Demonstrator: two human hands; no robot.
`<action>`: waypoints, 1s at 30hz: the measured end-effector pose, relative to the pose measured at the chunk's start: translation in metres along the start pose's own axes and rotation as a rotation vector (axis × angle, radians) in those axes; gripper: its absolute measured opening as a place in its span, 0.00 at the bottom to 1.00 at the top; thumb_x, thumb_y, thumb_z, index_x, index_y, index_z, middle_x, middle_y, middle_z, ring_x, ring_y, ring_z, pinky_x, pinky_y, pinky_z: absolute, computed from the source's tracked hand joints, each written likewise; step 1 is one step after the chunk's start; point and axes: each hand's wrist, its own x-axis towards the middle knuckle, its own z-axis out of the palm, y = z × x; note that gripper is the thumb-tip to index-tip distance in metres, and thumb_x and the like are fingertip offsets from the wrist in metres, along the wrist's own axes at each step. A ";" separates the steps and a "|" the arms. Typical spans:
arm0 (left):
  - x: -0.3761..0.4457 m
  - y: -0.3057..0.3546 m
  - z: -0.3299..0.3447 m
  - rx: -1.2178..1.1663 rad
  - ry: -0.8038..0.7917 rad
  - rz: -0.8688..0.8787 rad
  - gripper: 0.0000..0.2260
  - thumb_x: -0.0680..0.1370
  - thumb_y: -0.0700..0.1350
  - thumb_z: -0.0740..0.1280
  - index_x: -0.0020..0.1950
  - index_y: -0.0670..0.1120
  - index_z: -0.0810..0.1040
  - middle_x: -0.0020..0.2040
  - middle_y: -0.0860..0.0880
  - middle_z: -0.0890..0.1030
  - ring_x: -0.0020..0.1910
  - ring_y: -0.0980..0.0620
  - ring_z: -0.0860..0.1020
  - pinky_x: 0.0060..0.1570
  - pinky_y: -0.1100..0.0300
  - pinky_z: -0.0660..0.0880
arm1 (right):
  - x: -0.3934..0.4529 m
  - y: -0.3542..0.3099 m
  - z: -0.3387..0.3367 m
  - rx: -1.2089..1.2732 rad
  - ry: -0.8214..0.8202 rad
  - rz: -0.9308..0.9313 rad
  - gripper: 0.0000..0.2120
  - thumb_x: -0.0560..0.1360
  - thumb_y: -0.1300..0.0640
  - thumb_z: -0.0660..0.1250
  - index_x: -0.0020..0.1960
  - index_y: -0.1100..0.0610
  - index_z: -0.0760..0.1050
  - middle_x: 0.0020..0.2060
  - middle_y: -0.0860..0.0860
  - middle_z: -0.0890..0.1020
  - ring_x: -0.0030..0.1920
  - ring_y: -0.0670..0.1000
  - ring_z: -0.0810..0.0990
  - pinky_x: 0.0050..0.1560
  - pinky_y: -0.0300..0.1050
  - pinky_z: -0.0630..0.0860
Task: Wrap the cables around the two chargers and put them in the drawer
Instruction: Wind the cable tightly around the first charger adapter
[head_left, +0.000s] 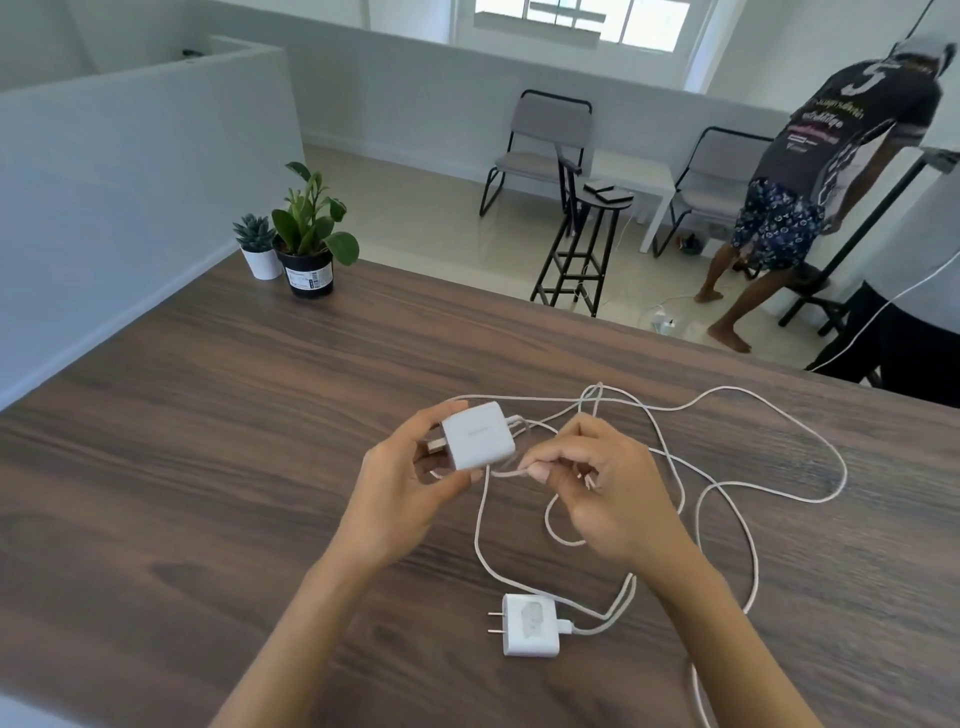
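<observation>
Early stage. Left hand (400, 483) grips first charger (479, 435) above tabletop (208, 441) centre; right hand (597, 483) pinches its cable (506, 472), few turns wound. Second charger (531, 626) lies at 6 o'clock, cable loose. Drawer unseen.

We see a dark wood-grain table (208, 467) with 2 potted plants at its far left corner: a small succulent in a white pot (258, 247) touching a leafy plant in a black pot (310, 244). A low white partition wall (130, 171) runs along the left. Beyond the table stand 2 grey chairs with black frames (545, 145) (719, 179), a tall black stool (582, 244) and a white side table (647, 192). At far right, a barefoot person in a dark printed shirt (810, 171) bends away from us.
</observation>
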 end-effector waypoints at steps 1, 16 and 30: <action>-0.001 -0.001 0.000 -0.001 -0.026 -0.004 0.27 0.69 0.32 0.74 0.62 0.53 0.75 0.55 0.56 0.82 0.54 0.55 0.81 0.55 0.60 0.77 | 0.001 -0.002 -0.002 0.025 0.018 0.000 0.11 0.71 0.62 0.71 0.40 0.44 0.82 0.34 0.42 0.76 0.40 0.43 0.75 0.39 0.29 0.65; -0.022 0.008 0.009 -0.108 -0.354 -0.091 0.26 0.68 0.33 0.75 0.62 0.51 0.76 0.56 0.48 0.81 0.57 0.49 0.79 0.60 0.50 0.76 | 0.014 0.015 -0.008 0.247 0.172 0.176 0.09 0.71 0.63 0.71 0.39 0.49 0.82 0.38 0.45 0.84 0.38 0.42 0.78 0.39 0.33 0.70; -0.017 0.023 0.004 -0.306 -0.255 -0.033 0.26 0.66 0.29 0.73 0.62 0.43 0.75 0.58 0.46 0.81 0.58 0.51 0.79 0.53 0.61 0.77 | 0.000 0.018 0.009 0.606 0.063 0.474 0.07 0.67 0.51 0.71 0.45 0.50 0.84 0.24 0.44 0.76 0.25 0.42 0.68 0.27 0.31 0.65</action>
